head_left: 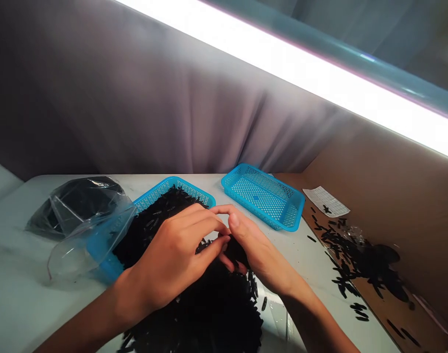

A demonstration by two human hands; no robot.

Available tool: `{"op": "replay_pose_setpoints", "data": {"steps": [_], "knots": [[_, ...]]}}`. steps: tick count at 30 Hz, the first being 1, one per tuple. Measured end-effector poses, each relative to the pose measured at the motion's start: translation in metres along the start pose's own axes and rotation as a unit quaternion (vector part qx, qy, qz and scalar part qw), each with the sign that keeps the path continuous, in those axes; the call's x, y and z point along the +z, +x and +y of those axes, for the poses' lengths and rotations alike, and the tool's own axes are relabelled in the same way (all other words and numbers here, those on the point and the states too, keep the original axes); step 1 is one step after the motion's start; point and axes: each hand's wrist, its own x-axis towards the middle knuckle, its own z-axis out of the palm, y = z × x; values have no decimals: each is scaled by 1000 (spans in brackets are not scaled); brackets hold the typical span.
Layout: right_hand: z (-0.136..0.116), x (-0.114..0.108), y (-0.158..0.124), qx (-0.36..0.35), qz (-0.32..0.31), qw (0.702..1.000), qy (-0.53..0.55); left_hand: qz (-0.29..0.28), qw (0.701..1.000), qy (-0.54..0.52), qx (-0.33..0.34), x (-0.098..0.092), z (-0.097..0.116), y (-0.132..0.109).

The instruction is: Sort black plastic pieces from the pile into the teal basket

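Note:
Both of my hands meet over a big heap of small black plastic pieces (pixel 209 309) at the table's near middle. My left hand (pixel 175 255) lies on the heap with fingers curled, pinching black pieces at its fingertips. My right hand (pixel 253 250) comes in from the right, fingers bent and closed on a clump of the same pieces, thumb touching the left fingers. The heap spills out of a blue perforated basket (pixel 194 191) behind my left hand.
A second blue basket (pixel 264 196) stands behind my hands to the right, with nothing in it. A clear plastic bag (pixel 84 215) holding dark pieces lies at the left. More black pieces (pixel 356 260) and a white paper slip (pixel 327 201) lie on brown cardboard at the right.

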Motion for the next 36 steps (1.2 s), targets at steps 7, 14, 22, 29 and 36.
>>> {"op": "replay_pose_setpoints", "data": {"steps": [7, 14, 22, 29, 36], "knots": [[-8, -7, 0, -50, 77, 995, -33, 109, 993, 36, 39, -10, 2, 3], [-11, -9, -5, -112, 144, 979, -95, 128, 988, 52, 76, -15, 6, 4], [-15, -10, -6, -142, 156, 967, -146, 129, 986, 53, 90, -15, 10, 5], [-15, -13, -8, -137, 163, 970, -119, 136, 986, 80, 51, -18, 10, 4], [-16, -13, -8, -134, 157, 974, -96, 130, 987, 76, 61, -20, 9, 4]]}}
